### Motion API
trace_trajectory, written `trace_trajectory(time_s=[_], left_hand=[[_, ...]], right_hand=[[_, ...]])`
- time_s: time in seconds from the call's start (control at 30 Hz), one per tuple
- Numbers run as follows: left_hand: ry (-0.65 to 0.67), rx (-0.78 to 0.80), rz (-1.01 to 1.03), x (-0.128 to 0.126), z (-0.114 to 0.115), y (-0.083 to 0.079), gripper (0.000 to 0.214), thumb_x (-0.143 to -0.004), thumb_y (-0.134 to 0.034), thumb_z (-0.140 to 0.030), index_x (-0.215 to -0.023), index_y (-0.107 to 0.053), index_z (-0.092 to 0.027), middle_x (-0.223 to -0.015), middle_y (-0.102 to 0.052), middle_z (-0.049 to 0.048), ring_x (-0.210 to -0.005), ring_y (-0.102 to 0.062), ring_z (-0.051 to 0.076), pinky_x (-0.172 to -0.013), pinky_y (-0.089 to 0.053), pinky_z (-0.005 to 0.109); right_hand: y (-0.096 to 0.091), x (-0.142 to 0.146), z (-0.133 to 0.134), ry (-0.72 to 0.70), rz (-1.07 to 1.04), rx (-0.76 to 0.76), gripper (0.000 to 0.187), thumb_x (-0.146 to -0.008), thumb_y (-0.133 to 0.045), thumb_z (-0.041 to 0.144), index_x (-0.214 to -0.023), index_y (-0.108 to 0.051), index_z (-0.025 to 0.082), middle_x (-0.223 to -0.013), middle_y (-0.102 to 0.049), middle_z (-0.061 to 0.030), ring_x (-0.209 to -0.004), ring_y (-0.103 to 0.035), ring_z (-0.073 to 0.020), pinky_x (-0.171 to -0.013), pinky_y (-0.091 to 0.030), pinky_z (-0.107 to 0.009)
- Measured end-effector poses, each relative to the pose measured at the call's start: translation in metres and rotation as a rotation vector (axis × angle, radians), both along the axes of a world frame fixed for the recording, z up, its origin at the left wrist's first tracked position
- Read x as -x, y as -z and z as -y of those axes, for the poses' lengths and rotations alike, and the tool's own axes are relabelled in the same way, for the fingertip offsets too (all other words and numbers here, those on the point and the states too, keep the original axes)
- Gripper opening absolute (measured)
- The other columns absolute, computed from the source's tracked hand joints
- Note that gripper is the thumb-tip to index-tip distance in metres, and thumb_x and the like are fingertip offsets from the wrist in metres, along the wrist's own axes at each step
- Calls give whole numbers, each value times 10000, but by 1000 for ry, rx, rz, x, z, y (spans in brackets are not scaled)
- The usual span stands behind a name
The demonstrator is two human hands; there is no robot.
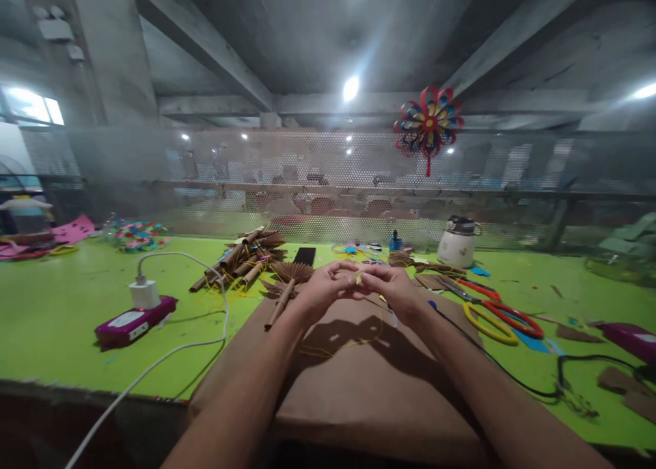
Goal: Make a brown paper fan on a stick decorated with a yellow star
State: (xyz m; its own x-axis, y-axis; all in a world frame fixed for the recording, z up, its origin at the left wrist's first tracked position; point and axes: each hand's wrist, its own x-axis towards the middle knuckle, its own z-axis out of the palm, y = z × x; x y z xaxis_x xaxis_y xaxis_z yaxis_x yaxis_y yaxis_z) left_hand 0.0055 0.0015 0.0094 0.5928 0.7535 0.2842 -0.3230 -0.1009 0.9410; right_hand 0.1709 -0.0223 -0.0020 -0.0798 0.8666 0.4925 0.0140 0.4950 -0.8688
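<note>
My left hand (329,290) and my right hand (390,288) meet fingertip to fingertip above a brown paper-covered board (338,394). Both are closed in a pinch around a small pale-yellow piece (359,278), whose kind is too small to make out. A thin yellow thread (380,329) hangs below my fingers, and part of it lies loose on the brown paper. Just left of my left hand is a pleated brown paper fan (291,272) with a rolled paper handle (280,306).
Rolled paper pieces (246,257) lie in a pile at back left, near a phone (305,256). Scissors with red handles (512,318) and yellow-handled scissors (489,324) lie right. A purple power strip (136,322) trails a white cable. A white jug (457,243) stands behind.
</note>
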Motion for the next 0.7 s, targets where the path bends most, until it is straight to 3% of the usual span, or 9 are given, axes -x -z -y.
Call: trace_trajectory(time_s=[0.13,0.27,0.4,0.5,0.7], left_hand=[[4,3,-16,-1,0,1,374,-667,-760,-263,-940,-558,-107,-830,-693,115,-804,-674,234,-737,-514,362],[-90,-58,-78,-5,-3,5,364,-665,-757,-290,-914,-567,-104,-804,-696,112,-764,-677,220,-711,-528,356],[-238,-230,-142,-12,-10,14,293,-671,-736,-278,-859,-594,-103,-713,-680,73,-663,-662,184,-627,-536,317],[-286,-272,-151,-15,-15,19,248,-660,-731,-259,-814,-612,-105,-712,-676,62,-631,-650,164,-614,-537,303],[-299,-208,-89,-14,-16,21,292,-605,-777,-291,-776,-641,-96,-664,-663,41,-599,-622,133,-645,-524,282]], right_hand=[[2,-2,2,5,36,-10,241,-700,-670,390,-759,-717,162,-773,-655,-41,-714,-556,-159,-649,-458,-288],[6,2,1,21,16,-19,292,-730,-628,435,-796,-717,164,-777,-671,-46,-703,-584,-168,-656,-475,-302],[17,6,-7,279,135,-73,271,-734,-622,418,-733,-709,162,-704,-675,-60,-666,-601,-187,-651,-474,-318],[26,7,-13,441,275,-155,223,-764,-586,359,-727,-708,175,-717,-677,-66,-692,-600,-188,-663,-464,-312],[32,7,-18,427,260,-185,195,-744,-565,321,-762,-698,179,-771,-664,-61,-661,-598,-166,-618,-480,-287]])
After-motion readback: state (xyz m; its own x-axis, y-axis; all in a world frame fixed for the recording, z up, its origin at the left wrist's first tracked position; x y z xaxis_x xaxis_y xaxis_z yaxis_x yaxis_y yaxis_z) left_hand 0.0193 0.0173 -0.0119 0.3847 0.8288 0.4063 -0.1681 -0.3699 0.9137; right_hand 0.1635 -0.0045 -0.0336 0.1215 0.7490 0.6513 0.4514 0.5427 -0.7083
